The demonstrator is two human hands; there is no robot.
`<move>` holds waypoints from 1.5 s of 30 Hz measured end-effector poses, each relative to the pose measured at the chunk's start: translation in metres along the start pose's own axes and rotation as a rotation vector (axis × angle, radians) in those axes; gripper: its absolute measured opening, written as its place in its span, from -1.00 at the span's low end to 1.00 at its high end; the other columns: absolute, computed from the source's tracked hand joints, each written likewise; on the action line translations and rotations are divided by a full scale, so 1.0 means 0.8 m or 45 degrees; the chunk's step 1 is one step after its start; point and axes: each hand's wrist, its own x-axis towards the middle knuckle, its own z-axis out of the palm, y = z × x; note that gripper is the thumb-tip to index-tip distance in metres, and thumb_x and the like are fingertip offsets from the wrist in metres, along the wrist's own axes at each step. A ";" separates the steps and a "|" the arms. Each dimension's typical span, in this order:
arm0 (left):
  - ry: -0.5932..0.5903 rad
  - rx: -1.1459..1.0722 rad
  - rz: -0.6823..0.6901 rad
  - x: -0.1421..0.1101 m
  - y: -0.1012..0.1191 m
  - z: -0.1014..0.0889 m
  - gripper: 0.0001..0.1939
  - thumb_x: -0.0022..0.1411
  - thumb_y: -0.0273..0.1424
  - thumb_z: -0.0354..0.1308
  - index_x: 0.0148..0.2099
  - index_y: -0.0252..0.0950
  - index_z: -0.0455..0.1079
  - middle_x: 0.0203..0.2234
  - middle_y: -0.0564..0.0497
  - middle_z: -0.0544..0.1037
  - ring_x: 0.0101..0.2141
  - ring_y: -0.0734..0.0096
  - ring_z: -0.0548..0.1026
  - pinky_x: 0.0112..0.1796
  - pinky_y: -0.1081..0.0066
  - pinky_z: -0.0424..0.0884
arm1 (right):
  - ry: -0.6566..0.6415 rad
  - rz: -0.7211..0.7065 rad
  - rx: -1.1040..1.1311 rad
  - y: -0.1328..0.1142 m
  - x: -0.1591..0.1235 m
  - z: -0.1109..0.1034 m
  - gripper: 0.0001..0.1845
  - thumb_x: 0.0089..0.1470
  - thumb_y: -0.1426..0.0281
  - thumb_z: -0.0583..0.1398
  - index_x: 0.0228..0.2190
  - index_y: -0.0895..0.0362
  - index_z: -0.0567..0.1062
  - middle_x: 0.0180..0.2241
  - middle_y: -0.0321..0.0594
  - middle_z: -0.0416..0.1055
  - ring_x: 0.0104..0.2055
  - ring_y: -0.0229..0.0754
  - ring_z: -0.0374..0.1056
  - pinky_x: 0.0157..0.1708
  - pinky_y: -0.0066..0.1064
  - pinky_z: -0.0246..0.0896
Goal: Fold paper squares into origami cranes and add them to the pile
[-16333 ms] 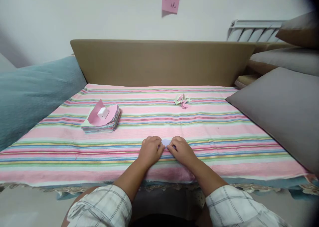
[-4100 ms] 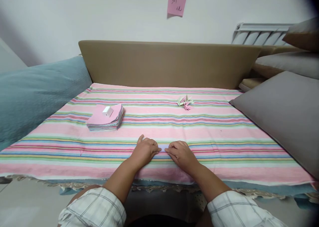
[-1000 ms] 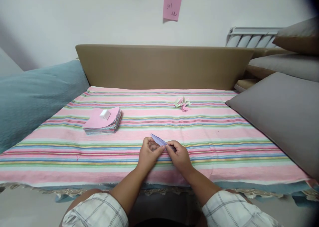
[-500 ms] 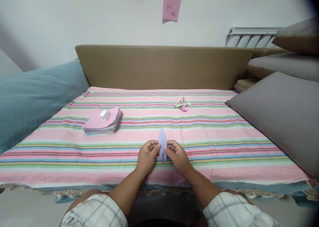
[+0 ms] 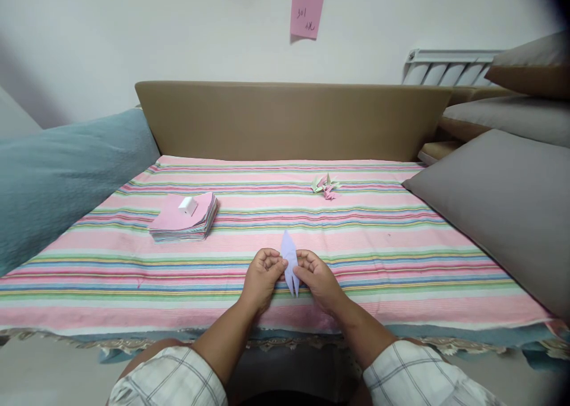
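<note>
Between my two hands is a folded piece of lavender paper (image 5: pixel 290 262), long and diamond-shaped, with a pointed top and a split lower end of two narrow points. My left hand (image 5: pixel 263 277) pinches its left edge between thumb and fingers. On the other edge, my right hand (image 5: pixel 318 278) grips it the same way, thumb on the front face. The paper is held just above the striped cloth (image 5: pixel 383 240). Some fingertips are hidden behind the paper.
A stack of coloured paper sheets (image 5: pixel 178 234) lies to the left, with a small white block (image 5: pixel 187 205) on top. Several folded paper pieces (image 5: pixel 327 186), green and pink, sit farther back. Grey cushions (image 5: pixel 499 204) line the right side; a blue cushion (image 5: pixel 75 168) stands left.
The lavender paper has tilted slightly, its top leaning left and its split points shifting down and right. Both hands keep their grip and have barely moved.
</note>
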 end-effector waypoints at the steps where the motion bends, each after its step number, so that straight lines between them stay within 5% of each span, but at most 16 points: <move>1: -0.012 -0.013 -0.002 0.000 0.000 0.000 -0.57 -0.13 -0.29 0.33 -0.28 -0.27 0.18 -0.59 0.18 0.43 -0.62 0.60 0.36 -0.55 0.56 0.28 | -0.006 0.006 -0.013 -0.001 0.000 0.000 -0.61 -0.14 0.29 0.26 -0.23 0.10 0.32 -0.52 -0.37 0.39 -0.54 -0.30 0.30 -0.49 -0.44 0.19; 8: -0.122 0.279 0.004 0.005 0.000 -0.008 -0.65 -0.07 -0.25 0.26 -0.40 -0.26 0.13 -0.64 0.23 0.30 -0.64 0.62 0.28 -0.57 0.56 0.21 | 0.072 0.012 -0.337 -0.005 0.005 -0.009 -0.65 -0.07 0.26 0.18 -0.23 0.13 0.27 -0.57 -0.41 0.32 -0.60 -0.35 0.22 -0.57 -0.49 0.13; 14: -0.172 1.309 0.282 0.000 0.008 -0.014 -0.87 0.11 -0.32 0.12 -0.39 -0.26 0.27 -0.59 0.15 0.36 -0.53 0.51 0.32 -0.50 0.50 0.14 | 0.140 0.083 -0.752 -0.004 0.005 -0.013 -0.67 -0.07 0.33 0.16 -0.27 0.04 0.14 -0.58 -0.50 0.28 -0.65 -0.32 0.22 -0.62 -0.48 0.13; 19: -0.231 1.976 0.534 -0.006 0.007 -0.012 -0.80 0.21 -0.30 0.03 -0.41 -0.25 0.35 -0.49 0.03 0.44 -0.41 0.38 0.37 -0.43 0.44 0.18 | 0.134 -0.151 -1.352 -0.007 0.000 -0.017 -0.85 -0.03 0.38 0.16 -0.34 0.07 0.30 -0.49 -0.37 0.37 -0.45 -0.25 0.32 -0.44 -0.44 0.14; 29: -0.233 2.041 1.227 0.000 -0.022 -0.030 -0.84 0.23 -0.40 0.05 -0.29 -0.24 0.46 -0.21 0.00 0.55 -0.33 0.35 0.40 -0.27 0.33 0.31 | 0.052 -0.490 -1.740 0.003 0.004 -0.033 -0.81 0.03 0.33 0.20 -0.27 0.09 0.51 -0.32 -0.20 0.38 -0.23 -0.17 0.26 -0.19 -0.35 0.16; 39: -0.480 1.963 0.791 0.002 -0.008 -0.032 -0.79 0.18 -0.32 0.12 -0.14 -0.22 0.46 -0.12 -0.05 0.52 -0.18 0.27 0.44 -0.15 0.26 0.26 | 0.052 -0.359 -1.811 0.002 0.002 -0.030 -0.74 0.09 0.29 0.12 -0.16 -0.04 0.49 -0.23 -0.20 0.33 -0.15 -0.12 0.18 -0.15 -0.28 0.04; 45: -0.374 1.940 0.671 -0.006 0.001 -0.024 -0.84 0.12 -0.31 0.17 -0.22 -0.16 0.48 -0.06 0.01 0.48 -0.18 0.23 0.38 -0.14 0.23 0.21 | 0.050 -0.285 -1.869 0.001 0.005 -0.028 -0.65 0.09 0.31 0.10 -0.06 -0.09 0.43 -0.16 -0.20 0.28 -0.11 -0.10 0.14 -0.13 -0.26 0.01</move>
